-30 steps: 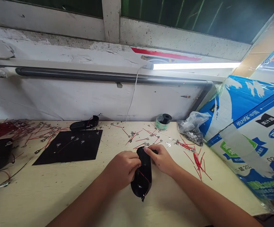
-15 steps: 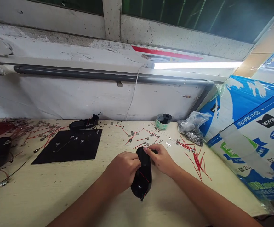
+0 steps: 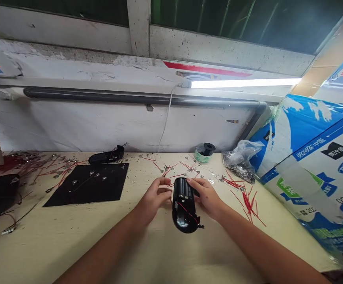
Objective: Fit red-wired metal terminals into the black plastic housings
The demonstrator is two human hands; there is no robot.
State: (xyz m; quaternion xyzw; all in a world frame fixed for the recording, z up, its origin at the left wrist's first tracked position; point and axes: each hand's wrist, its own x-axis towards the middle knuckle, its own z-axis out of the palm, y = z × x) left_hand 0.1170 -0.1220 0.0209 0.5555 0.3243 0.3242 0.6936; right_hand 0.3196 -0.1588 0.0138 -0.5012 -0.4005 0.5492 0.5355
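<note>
A long, rounded black plastic housing (image 3: pixel 185 207) is held above the table in front of me, its hollow side facing up. Inside it runs a thin red wire, and a small dark piece sticks out at its lower right end. My right hand (image 3: pixel 206 194) grips the upper right edge, thumb on the rim and fingers underneath. Just left of the housing, my left hand (image 3: pixel 155 197) is apart from it, with fingers curved and spread from the thumb. Nothing shows clearly between those fingers.
Red wires (image 3: pixel 249 203) and small metal contacts lie scattered behind and to the right. A black mat (image 3: pixel 97 189) is at left, with another black housing (image 3: pixel 106 156) behind it. A tape roll (image 3: pixel 202 156), a plastic bag of small parts (image 3: pixel 241 163) and a blue carton (image 3: pixel 316 157) border the table's right side.
My left hand has let go of the housing and moved left, its fingers opening. The housing has turned slightly in my right hand, its lower end swinging right and upward.
</note>
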